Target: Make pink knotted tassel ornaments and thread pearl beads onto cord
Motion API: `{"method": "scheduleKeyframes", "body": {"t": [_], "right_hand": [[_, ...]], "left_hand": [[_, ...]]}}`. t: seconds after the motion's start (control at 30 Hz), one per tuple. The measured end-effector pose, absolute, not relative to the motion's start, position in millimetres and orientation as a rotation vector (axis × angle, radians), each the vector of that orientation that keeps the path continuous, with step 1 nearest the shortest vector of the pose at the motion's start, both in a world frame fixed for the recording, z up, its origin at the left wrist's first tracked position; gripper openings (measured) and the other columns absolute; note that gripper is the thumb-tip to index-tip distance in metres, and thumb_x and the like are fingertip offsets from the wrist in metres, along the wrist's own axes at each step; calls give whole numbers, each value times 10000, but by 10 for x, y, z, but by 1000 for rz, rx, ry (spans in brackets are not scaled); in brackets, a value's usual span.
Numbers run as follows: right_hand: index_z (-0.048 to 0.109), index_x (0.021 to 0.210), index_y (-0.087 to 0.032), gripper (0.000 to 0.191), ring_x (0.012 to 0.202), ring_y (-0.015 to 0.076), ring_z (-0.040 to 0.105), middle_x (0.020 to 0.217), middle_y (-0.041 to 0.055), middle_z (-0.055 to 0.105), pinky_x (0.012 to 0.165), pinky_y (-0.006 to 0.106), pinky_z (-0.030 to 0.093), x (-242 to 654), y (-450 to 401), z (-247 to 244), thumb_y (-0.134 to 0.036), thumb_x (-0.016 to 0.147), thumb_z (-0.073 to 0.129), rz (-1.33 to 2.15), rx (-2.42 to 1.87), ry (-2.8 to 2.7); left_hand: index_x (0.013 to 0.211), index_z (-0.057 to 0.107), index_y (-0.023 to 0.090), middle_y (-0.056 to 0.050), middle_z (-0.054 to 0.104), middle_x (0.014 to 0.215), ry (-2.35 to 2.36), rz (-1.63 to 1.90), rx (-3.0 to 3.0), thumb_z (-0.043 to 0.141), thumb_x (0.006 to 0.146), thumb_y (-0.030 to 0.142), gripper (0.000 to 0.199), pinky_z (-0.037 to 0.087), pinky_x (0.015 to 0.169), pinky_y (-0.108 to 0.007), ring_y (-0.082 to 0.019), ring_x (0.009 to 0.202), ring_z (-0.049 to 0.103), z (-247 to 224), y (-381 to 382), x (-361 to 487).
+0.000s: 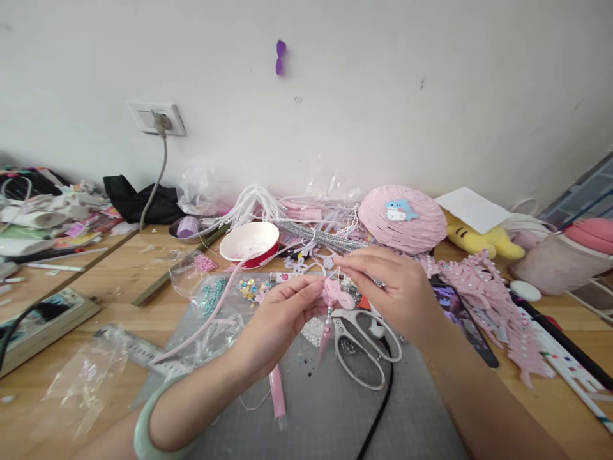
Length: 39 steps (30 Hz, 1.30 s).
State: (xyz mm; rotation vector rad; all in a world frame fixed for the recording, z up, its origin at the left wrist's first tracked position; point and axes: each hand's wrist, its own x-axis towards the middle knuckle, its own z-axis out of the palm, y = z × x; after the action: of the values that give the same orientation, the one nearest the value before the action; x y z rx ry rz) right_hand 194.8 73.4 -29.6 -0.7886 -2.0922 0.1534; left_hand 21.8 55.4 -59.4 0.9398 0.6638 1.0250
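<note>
My left hand [292, 306], with a pale green bangle [148, 415] on its wrist, pinches a pink bow ornament [339, 292] over the grey mat [330, 409]. Beads and a pink pointed drop [325, 338] hang below the bow. To its right, my right hand [387, 275] has thumb and finger closed at a thin white cord [336, 271] just above the bow. Grey-handled scissors [364, 348] lie on the mat under the hands, their blades mostly hidden. Near my left hand a pink strip [276, 391] rests on the mat.
Behind the hands stand a red-and-white bowl [249, 243] and a round pink bundle [402, 218]. A phone [464, 322] and pink lacy pieces [498, 306] lie right. Teal beads [214, 297], a ruler [138, 350] and a power strip [48, 326] are left.
</note>
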Motion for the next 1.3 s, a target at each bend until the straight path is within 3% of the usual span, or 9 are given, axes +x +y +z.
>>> {"method": "scheduleKeyframes", "body": {"t": [0.27,0.53,0.9,1.07,1.3], "right_hand": [[621,963,-191,200,899,153,602,936,52,660,792,290,493,1935,682,-239,-111,891,453,249,-712,-2155],[619,930,-188,226,877,136,594,913,39,645,782,269,478,1940,747,-277,-51,870,450,248,-730,-2098],[633,895,-222,232,857,176,611,883,38,660,758,329,494,2017,785,-198,-90,867,445,139,-833,-2005],[620,896,-211,197,851,151,600,877,25,646,765,287,481,2018,770,-202,-93,874,464,177,-821,-2028],[624,942,-197,188,877,145,592,913,34,638,793,271,468,1941,740,-227,-100,876,477,214,-749,-2102]], "left_hand": [[904,723,173,-36,687,779,856,1059,1140,616,814,254,162,429,759,-253,-155,757,585,-639,692,175],[871,723,173,-37,671,741,707,966,1070,599,825,266,162,435,718,-240,-140,707,584,-552,613,157],[871,711,177,-37,663,738,723,1027,1169,626,796,268,145,439,697,-255,-153,719,595,-279,687,132],[826,687,173,-4,640,723,765,1042,1218,604,814,241,108,429,651,-212,-108,662,588,-260,795,142],[779,645,148,-5,609,687,736,1018,1181,601,814,244,112,467,656,-236,-109,624,578,-321,793,191]]}}
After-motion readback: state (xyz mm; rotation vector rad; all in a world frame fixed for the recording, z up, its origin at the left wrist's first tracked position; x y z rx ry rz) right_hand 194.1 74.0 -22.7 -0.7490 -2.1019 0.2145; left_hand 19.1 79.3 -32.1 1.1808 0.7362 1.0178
